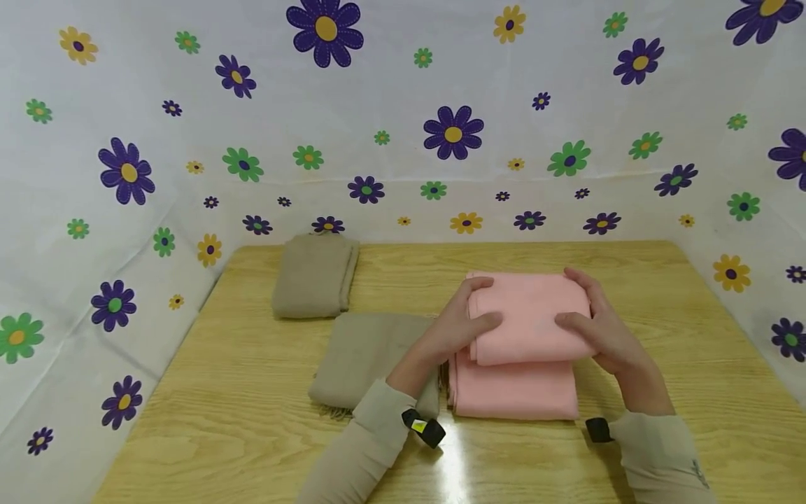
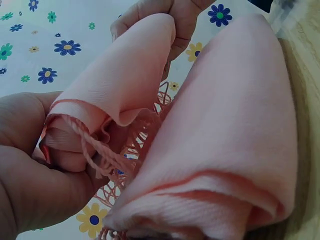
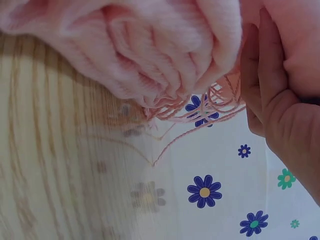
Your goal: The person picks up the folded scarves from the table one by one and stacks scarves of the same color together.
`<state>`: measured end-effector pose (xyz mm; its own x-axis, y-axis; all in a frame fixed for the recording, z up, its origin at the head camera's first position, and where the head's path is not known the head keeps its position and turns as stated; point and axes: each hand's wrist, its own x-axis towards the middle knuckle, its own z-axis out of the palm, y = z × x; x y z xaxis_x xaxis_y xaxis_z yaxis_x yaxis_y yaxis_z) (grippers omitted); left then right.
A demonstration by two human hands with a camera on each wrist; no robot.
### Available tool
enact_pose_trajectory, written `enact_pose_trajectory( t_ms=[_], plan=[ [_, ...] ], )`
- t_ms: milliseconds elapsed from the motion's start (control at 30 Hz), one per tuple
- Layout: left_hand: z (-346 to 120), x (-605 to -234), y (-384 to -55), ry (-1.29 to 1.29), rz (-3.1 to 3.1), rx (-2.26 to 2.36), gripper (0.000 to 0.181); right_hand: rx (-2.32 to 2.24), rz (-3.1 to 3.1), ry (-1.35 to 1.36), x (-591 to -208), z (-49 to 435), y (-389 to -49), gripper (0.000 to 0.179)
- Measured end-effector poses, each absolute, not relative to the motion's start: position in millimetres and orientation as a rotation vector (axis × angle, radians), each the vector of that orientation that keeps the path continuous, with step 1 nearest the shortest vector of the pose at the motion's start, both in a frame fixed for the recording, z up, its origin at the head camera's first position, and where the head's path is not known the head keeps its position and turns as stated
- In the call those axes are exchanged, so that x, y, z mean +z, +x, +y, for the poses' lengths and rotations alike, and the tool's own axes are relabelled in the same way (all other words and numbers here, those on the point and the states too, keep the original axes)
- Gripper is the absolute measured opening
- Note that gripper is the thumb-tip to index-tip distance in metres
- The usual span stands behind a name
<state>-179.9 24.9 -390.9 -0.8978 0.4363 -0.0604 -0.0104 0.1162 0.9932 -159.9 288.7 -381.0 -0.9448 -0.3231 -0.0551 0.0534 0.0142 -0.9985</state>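
Note:
A folded pink scarf (image 1: 529,318) with fringe is held a little above a second folded pink scarf (image 1: 513,388) lying on the wooden table (image 1: 239,420). My left hand (image 1: 462,322) grips its left edge, thumb on top and fingers under. My right hand (image 1: 598,322) grips its right edge the same way. In the left wrist view the pink fabric (image 2: 240,130) folds over, with fringe threads (image 2: 145,140) hanging between the layers. The right wrist view shows the pink fold (image 3: 150,45) from below, with my fingers (image 3: 270,90) beside it.
Two folded beige scarves lie on the table: one (image 1: 315,276) at the back left, another (image 1: 368,357) just left of the pink pile, partly under my left forearm. White flower-patterned sheets (image 1: 403,126) wall in the table on three sides.

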Motion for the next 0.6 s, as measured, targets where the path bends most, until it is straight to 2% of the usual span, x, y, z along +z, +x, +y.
enact_pose_trajectory(
  t_ms=[600],
  plan=[
    [6,-389,-170,0.440,1.955,1.853,0.056,-1.838,1.939,-0.552,-387,303,-158,0.071]
  ],
)
